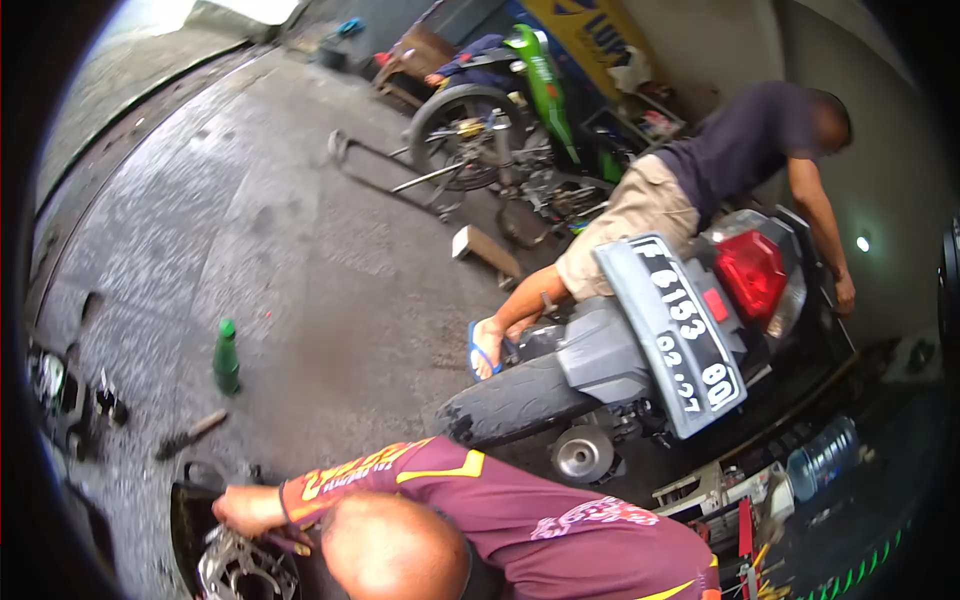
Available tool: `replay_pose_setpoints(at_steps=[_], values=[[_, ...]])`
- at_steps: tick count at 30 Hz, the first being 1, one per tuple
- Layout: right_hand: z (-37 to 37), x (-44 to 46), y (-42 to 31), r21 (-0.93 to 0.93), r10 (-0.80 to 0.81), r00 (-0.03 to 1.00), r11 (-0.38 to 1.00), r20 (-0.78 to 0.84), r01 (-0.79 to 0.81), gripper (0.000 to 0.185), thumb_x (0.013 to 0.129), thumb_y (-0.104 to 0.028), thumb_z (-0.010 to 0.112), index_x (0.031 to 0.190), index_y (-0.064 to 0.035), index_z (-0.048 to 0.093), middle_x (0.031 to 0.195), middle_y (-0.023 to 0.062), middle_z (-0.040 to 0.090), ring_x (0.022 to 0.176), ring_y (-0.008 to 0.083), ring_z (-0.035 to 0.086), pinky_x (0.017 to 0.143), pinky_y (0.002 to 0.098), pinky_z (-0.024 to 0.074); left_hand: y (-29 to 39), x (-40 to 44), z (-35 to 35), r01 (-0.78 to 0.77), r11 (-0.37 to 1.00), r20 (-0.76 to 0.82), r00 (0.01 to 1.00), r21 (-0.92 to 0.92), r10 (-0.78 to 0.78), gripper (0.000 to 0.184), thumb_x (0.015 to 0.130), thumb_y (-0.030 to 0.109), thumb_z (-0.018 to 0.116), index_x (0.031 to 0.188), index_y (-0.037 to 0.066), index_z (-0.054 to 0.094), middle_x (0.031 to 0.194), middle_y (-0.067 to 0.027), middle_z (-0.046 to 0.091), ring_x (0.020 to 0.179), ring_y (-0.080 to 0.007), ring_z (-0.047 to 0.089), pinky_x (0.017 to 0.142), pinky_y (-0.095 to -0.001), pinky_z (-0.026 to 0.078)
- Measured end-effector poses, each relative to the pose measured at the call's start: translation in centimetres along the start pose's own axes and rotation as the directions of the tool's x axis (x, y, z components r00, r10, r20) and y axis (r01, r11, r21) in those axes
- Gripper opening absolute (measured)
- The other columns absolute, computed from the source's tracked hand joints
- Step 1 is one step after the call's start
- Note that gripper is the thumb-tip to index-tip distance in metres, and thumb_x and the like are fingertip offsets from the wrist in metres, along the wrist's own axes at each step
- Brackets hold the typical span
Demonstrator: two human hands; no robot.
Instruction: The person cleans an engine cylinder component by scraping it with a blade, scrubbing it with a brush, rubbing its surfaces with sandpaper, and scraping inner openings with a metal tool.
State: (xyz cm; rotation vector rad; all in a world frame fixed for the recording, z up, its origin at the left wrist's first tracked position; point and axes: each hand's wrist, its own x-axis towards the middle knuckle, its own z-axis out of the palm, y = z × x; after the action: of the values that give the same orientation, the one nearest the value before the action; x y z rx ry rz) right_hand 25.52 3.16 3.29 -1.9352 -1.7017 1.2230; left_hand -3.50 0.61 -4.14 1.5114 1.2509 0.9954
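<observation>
A maroon sleeve with yellow and orange print [500, 500] runs from the lower right toward my left hand [248, 510]. The hand is curled at the edge of a dark pan-like container [183, 535]. What its fingers hold, if anything, is too blurred to make out. Just below the hand sits a silvery metal engine part [245, 575], cut off by the frame's bottom edge. My bare knee [395, 550] rises beside the forearm. My right hand is outside the picture.
A motorcycle's rear wheel [520, 405] and number plate [675, 335] stand close by; another person [740, 145] leans over it. Beyond is a partly dismantled green motorcycle [545, 90]. On the floor are a green bottle [227, 360], a brush-like tool [192, 435] and a wooden block [487, 253].
</observation>
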Motion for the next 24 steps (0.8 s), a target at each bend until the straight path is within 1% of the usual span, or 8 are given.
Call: replay_pose_setpoints(at_steps=[3, 5, 6, 7, 8, 10, 13, 24], values=[[0.7, 0.1, 0.1, -0.101, -0.064, 0.997, 0.993, -0.033, 0.06, 0.017, 0.076, -0.007, 0.062, 0.089, -0.0008, 0.071, 0.083, 0.0252, 0.071, 0.081, 0.0438, 0.071, 0.07, 0.0487, 0.058, -3.8, -0.9, 1.5, -0.031, 0.998, -0.041, 0.999, -0.055, 0.029, 0.092, 0.087, 0.047, 0.075, 0.155, -0.001, 0.036, 0.15, -0.0182, 0.044, 0.138, -0.0317, 0.044, 0.117, -0.0456, 0.034], [0.4, 0.3, 1.1, -0.032, -0.203, 0.979, 0.979, 0.015, 0.203, 0.015, 0.078, -0.008, 0.062, 0.09, 0.0006, 0.067, 0.082, 0.0262, 0.069, 0.08, 0.0441, 0.071, 0.069, 0.0502, 0.0584, 2.8, -0.5, 2.9, 0.089, 0.969, -0.041, 0.994, -0.23, -0.101, 0.078, 0.085, 0.018, 0.072, 0.154, 0.002, 0.039, 0.148, -0.0161, 0.046, 0.135, -0.0304, 0.046, 0.116, -0.0442, 0.034], [-0.5, -0.4, 0.3, -0.043, -0.099, 0.995, 0.994, 0.029, 0.1, 0.014, 0.083, -0.008, 0.061, 0.093, 0.0012, 0.066, 0.08, 0.0261, 0.069, 0.074, 0.044, 0.071, 0.066, 0.0487, 0.0589, 1.6, -0.8, 3.3, 0.119, 0.942, -0.064, 0.987, -0.313, -0.146, 0.08, 0.081, 0.013, 0.073, 0.154, 0.002, 0.04, 0.149, -0.0155, 0.045, 0.136, -0.0298, 0.045, 0.117, -0.0433, 0.034], [-1.8, -1.2, -0.8, -0.058, 0.006, 0.999, 0.998, 0.043, -0.003, 0.013, 0.088, -0.008, 0.059, 0.095, 0.0018, 0.065, 0.078, 0.026, 0.069, 0.069, 0.0438, 0.071, 0.063, 0.0473, 0.0593, 1.5, -0.6, 2.9, 0.145, 0.966, -0.052, 0.986, -0.212, -0.159, 0.084, 0.081, 0.016, 0.077, 0.154, 0.001, 0.038, 0.15, -0.015, 0.044, 0.137, -0.0293, 0.044, 0.117, -0.0425, 0.034], [-1.0, -1.1, 0.1, -0.038, 0.025, 1.0, 0.999, 0.019, -0.024, 0.017, 0.092, -0.01, 0.057, 0.1, 0.0013, 0.066, 0.079, 0.0263, 0.07, 0.07, 0.0432, 0.071, 0.065, 0.0474, 0.0589, 1.7, -1.1, 2.9, 0.104, 0.93, -0.064, 0.989, -0.352, -0.134, 0.089, 0.081, 0.022, 0.081, 0.154, 0.0, 0.036, 0.149, -0.0148, 0.045, 0.137, -0.0283, 0.044, 0.116, -0.0416, 0.035], [-0.3, -0.9, 0.9, -0.013, -0.017, 1.0, 1.0, 0.022, 0.017, 0.02, 0.097, -0.012, 0.055, 0.107, 0.0001, 0.067, 0.084, 0.0264, 0.071, 0.077, 0.0423, 0.072, 0.071, 0.0477, 0.0578, 1.8, -1.1, 2.4, 0.15, 0.934, -0.026, 0.986, -0.324, -0.167, 0.099, 0.081, 0.034, 0.082, 0.157, -0.002, 0.03, 0.15, -0.0156, 0.044, 0.139, -0.0264, 0.043, 0.119, -0.0384, 0.03], [-1.4, -0.6, -1.9, 0.011, -0.021, 0.994, 1.0, 0.106, 0.02, 0.021, 0.097, -0.013, 0.055, 0.11, -0.0026, 0.068, 0.091, 0.0256, 0.071, 0.093, 0.0418, 0.071, 0.084, 0.0483, 0.0544, 3.2, -0.7, 2.4, 0.194, 0.936, -0.02, 0.978, -0.295, -0.209, 0.103, 0.078, 0.037, 0.083, 0.156, -0.004, 0.03, 0.151, -0.0186, 0.043, 0.14, -0.028, 0.043, 0.119, -0.039, 0.03], [-0.8, -0.2, 0.1, -0.068, 0.03, 0.997, 0.997, 0.078, -0.025, 0.02, 0.097, -0.012, 0.057, 0.109, -0.0014, 0.068, 0.091, 0.0265, 0.072, 0.09, 0.0442, 0.07, 0.083, 0.0507, 0.0556, 3.3, -0.8, 2.2, 0.188, 0.952, -0.007, 0.981, -0.243, -0.196, 0.106, 0.078, 0.04, 0.082, 0.156, -0.005, 0.027, 0.151, -0.022, 0.04, 0.142, -0.0314, 0.039, 0.12, -0.0445, 0.028]])
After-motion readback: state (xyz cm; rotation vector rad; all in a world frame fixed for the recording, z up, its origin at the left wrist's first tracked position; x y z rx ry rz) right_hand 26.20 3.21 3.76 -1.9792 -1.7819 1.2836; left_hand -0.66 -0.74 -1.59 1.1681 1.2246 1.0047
